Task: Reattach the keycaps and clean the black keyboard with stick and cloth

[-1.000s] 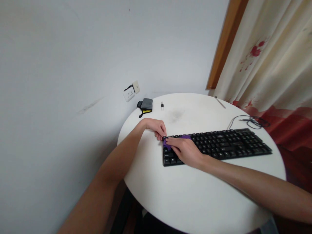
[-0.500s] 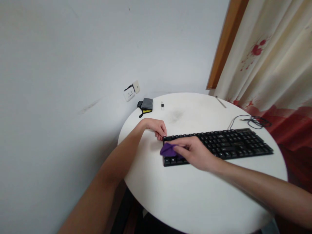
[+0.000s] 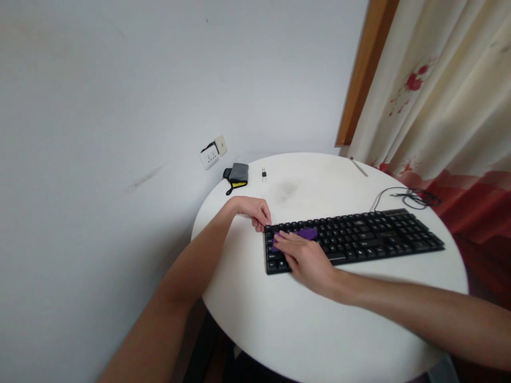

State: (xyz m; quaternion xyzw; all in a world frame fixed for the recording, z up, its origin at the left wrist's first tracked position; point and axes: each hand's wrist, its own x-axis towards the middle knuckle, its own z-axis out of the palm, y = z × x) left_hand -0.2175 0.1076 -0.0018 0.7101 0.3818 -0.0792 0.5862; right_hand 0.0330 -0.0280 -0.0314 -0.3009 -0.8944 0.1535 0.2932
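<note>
A black computer keyboard (image 3: 359, 234) lies on the white round table (image 3: 303, 330). My left hand (image 3: 257, 211) is closed, with its fingers curled and the fingertips at the keyboard's upper left corner. A purple cloth (image 3: 306, 234) is spread over the keys at the left end. My right hand (image 3: 305, 260) lies on this cloth, fingers stretched out flat and pressing it onto the keys. Part of the cloth is hidden under the palm and fingers.
Near the wall sits a folded grey and yellow cloth (image 3: 239, 173), with a small black and clear object (image 3: 264, 174) beside it. The keyboard's coiled cable (image 3: 421, 198) and a thin metallic stick (image 3: 359, 167) lie at the right. A wall socket (image 3: 209, 157) and curtain (image 3: 431, 106) border the table.
My right hand has gone from pinching the bunched purple cloth to lying flat on it, and the cloth is now spread farther right across the keys. My left hand stays at the corner.
</note>
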